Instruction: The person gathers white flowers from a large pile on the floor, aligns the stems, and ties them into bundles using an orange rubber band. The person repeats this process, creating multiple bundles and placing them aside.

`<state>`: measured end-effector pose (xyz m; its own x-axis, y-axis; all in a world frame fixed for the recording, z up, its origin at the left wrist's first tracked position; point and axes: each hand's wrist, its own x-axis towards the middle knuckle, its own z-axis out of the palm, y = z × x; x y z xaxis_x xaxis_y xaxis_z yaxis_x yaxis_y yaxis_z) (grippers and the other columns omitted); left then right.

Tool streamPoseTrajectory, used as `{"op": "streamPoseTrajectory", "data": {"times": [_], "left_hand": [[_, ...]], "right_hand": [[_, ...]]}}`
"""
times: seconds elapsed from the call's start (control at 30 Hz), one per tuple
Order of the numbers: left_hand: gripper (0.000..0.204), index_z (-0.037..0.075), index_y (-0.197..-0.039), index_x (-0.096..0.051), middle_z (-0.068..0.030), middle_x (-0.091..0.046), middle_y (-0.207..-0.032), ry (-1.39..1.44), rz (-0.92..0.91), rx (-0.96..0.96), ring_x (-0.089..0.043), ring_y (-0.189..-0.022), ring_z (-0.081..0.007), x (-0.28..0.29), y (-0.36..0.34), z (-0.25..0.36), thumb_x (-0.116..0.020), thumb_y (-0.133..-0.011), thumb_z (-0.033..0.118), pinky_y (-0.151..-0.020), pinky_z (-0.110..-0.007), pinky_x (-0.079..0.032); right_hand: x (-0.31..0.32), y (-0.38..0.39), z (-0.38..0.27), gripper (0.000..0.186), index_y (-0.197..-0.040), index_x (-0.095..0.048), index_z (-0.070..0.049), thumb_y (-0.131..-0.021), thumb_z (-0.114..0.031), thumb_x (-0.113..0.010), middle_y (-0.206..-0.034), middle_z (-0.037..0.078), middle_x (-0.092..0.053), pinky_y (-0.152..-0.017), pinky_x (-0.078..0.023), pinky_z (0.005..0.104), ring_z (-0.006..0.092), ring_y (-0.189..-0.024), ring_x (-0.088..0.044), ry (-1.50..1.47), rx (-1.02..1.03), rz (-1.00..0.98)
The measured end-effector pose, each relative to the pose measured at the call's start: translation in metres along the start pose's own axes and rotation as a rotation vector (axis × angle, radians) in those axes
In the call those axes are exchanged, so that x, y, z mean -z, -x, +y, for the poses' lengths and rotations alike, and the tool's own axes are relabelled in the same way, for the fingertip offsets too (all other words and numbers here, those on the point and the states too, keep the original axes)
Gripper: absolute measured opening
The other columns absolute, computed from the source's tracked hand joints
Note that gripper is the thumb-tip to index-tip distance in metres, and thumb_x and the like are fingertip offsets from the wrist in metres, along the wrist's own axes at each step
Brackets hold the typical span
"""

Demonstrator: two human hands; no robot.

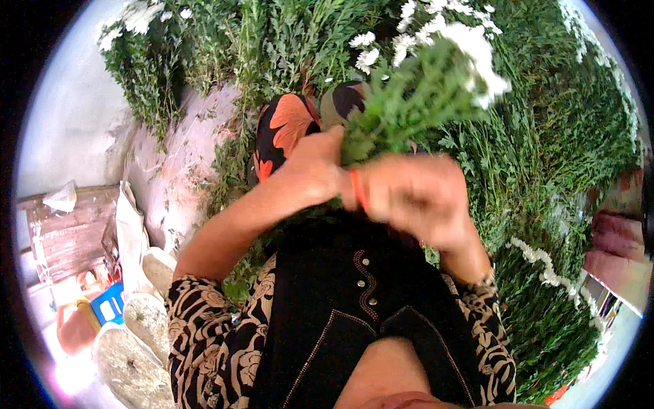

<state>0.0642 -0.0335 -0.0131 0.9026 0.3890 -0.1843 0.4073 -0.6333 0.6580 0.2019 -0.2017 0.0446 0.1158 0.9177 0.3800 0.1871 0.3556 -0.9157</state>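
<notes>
A bunch of white chrysanthemums (415, 92) points up and to the right in front of me, its blossoms smeared by motion. My left hand (317, 169) is closed round the lower part of its leafy stems. Close against it on the right is my right hand (419, 198), blurred, with its fingers curled. A thin orange-red band (359, 191) curves between the two hands at the stems and looks caught in the right fingers. How far it goes round the stems is hidden. Most of the stem ends are covered by my hands.
Cut chrysanthemums (538, 136) lie heaped ahead and to the right, with another bundle (545, 320) at lower right. Several pale, stained sacks or cushions (133, 361) sit at lower left, near a blue item (107, 305) and wooden boards (75, 238). My knees (289, 129) are beneath the flowers.
</notes>
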Motion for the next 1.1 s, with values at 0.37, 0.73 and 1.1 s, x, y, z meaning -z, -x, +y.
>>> {"op": "streamPoseTrajectory", "data": {"times": [0.37,0.73,1.1], "left_hand": [[0.051,-0.006,-0.113,-0.061,-0.0291,-0.066,-0.110,-0.001,-0.068,-0.108,-0.065,-0.102,-0.0438,0.059,0.031,-0.026,-0.065,-0.090,0.039,-0.091,-0.052,-0.051],[0.034,0.002,-0.074,-0.065,-0.0084,-0.066,-0.067,1.312,0.162,-0.110,-0.067,-0.064,-0.0214,0.021,0.015,-0.057,-0.065,-0.095,0.028,-0.057,-0.036,-0.051],[0.013,0.001,-0.097,-0.066,-0.0031,-0.068,-0.079,1.294,0.176,-0.291,-0.065,-0.073,-0.0127,-0.012,0.000,-0.066,-0.072,-0.085,0.005,-0.062,-0.031,-0.052]], "right_hand": [[-0.050,-0.095,0.079,0.007,-0.099,-0.072,-0.002,-0.093,-0.002,-0.068,-0.089,0.002,-0.070,-0.059,-0.047,0.0236,0.0078,-0.069,-0.058,0.273,0.018,0.128],[-0.037,-0.080,0.082,0.015,-0.105,-0.067,0.001,-0.096,-0.011,-0.066,-0.103,0.010,-0.069,-0.087,-0.049,0.0346,0.0165,-0.092,-0.063,-0.139,-0.234,0.172],[-0.029,-0.099,0.069,0.011,-0.107,-0.065,-0.002,-0.097,-0.006,-0.063,-0.103,0.012,-0.068,-0.077,-0.050,0.0323,0.0175,-0.087,-0.062,-0.054,-0.197,-0.049]]}}
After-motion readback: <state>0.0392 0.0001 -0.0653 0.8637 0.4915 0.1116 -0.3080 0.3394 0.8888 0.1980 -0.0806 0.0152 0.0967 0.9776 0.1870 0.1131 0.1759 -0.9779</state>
